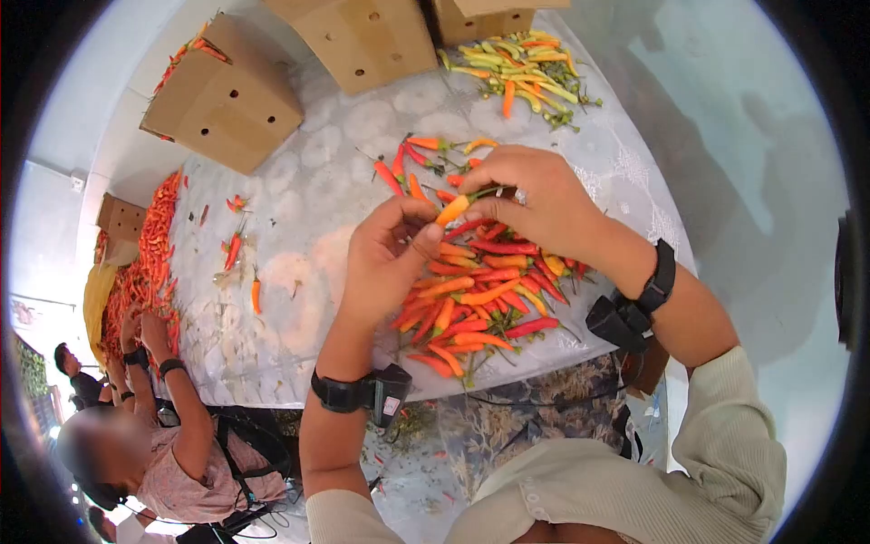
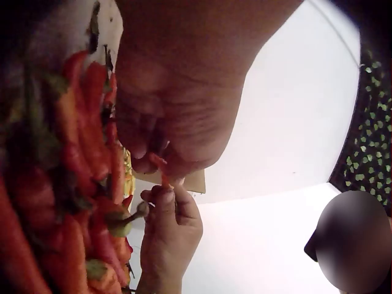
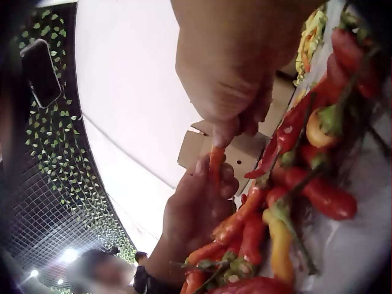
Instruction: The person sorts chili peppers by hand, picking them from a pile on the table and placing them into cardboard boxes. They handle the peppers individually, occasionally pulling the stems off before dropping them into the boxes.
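Note:
An orange pepper (image 1: 453,210) is pinched between both hands above a heap of red and orange peppers (image 1: 489,288). My left hand (image 1: 385,258) grips its lower end with thumb and fingers; my right hand (image 1: 535,195) pinches the stem end. In the left wrist view the left hand (image 2: 177,110) is close to the camera, with the right hand (image 2: 168,239) beyond. The right wrist view shows the pepper (image 3: 215,164) between the right hand (image 3: 233,67) and the left hand (image 3: 196,208).
Cardboard boxes (image 1: 227,104) stand along the table's far side. Yellow-green peppers (image 1: 526,68) lie at the far right. A few peppers and scraps are scattered left of the heap. At the left, another person (image 1: 181,444) handles a large pile of red peppers (image 1: 145,281).

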{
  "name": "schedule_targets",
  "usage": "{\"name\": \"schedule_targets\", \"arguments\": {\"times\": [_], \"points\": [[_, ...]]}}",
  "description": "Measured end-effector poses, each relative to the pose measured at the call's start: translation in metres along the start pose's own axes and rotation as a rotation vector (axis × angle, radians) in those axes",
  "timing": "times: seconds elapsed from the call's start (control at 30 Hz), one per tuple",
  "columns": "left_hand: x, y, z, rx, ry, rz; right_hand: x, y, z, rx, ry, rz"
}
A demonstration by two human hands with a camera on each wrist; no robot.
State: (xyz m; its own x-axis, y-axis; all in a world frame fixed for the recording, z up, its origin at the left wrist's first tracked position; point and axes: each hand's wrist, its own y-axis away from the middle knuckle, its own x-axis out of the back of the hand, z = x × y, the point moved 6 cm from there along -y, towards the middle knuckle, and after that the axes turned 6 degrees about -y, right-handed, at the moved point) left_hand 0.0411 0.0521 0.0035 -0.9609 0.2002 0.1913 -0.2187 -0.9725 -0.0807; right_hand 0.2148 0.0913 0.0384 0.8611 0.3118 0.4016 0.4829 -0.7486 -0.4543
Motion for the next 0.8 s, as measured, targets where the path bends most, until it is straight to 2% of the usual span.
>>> {"name": "schedule_targets", "arguments": {"times": [0.1, 0.23, 0.43, 0.53, 0.63, 0.8], "points": [[-0.007, -0.004, 0.014, -0.058, -0.005, -0.001, -0.005, -0.001, -0.004, 0.164, 0.09, -0.024], [-0.008, -0.004, 0.012, -0.104, -0.041, 0.02, -0.01, 0.001, -0.008, 0.186, 0.106, -0.03], [-0.009, -0.001, 0.015, -0.063, -0.123, 0.032, -0.009, 0.002, -0.007, 0.132, -0.006, -0.05], [-0.006, -0.002, 0.013, -0.161, -0.076, -0.002, -0.01, 0.001, -0.008, 0.1, -0.067, -0.079], [-0.008, -0.002, 0.013, -0.091, 0.013, -0.067, -0.01, 0.001, -0.009, 0.109, -0.117, -0.081], [-0.009, 0.0, 0.018, -0.016, 0.126, -0.134, -0.015, 0.0, 0.005, -0.025, -0.307, -0.171]]}}
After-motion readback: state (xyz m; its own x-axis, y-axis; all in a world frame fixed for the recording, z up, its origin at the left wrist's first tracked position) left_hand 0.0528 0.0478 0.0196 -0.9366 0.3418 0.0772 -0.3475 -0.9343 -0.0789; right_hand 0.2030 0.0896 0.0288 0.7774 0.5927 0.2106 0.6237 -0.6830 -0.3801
